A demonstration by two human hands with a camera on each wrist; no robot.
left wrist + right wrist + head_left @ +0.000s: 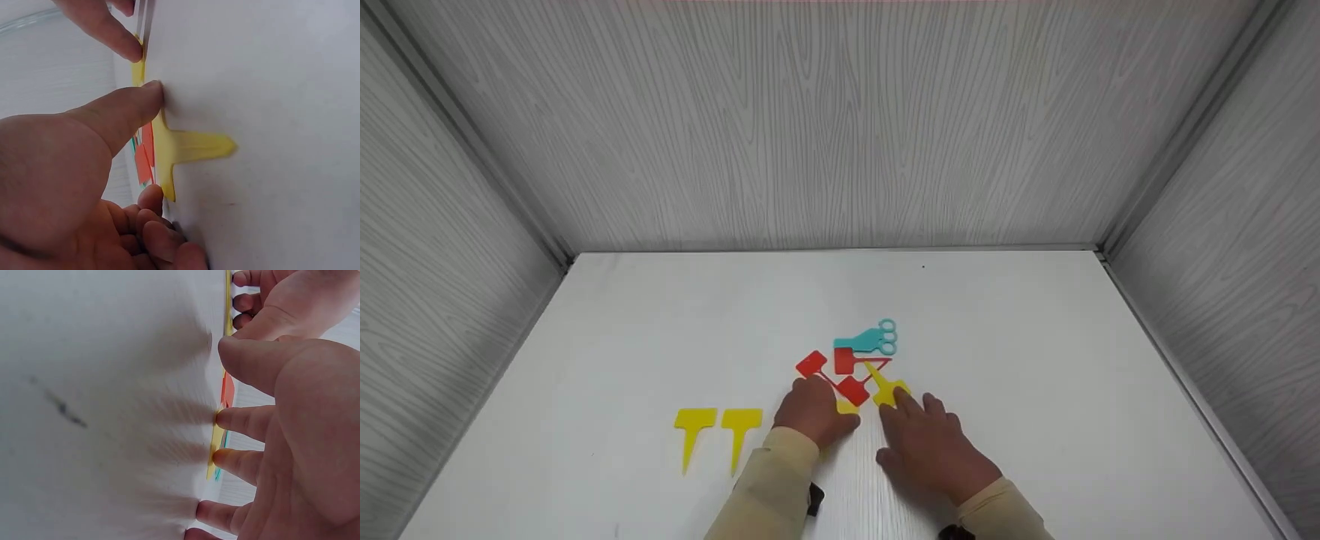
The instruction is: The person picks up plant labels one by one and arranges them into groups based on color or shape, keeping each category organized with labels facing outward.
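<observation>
Yellow T-shaped plant labels lie flat on the white table. My left hand (812, 411) holds one yellow plant label (194, 146) across its wide head, thumb at one end and curled fingers at the other; its pointed stem faces toward me. To the right, my right hand (928, 444) presses straight fingertips on another yellow plant label (887, 390), whose tip points up and left, over the red labels' stems. Three red plant labels sit just beyond the hands: one at the left (811, 364), one at the back (844, 361) and one in front (853, 391).
A teal hand-shaped piece (866, 341) with three rings touches the back red label. Two more yellow plant labels, the outer one (695, 418) and the inner one (742, 418), lie side by side left of my left hand. Grey wood-grain panels (840, 135) enclose the table.
</observation>
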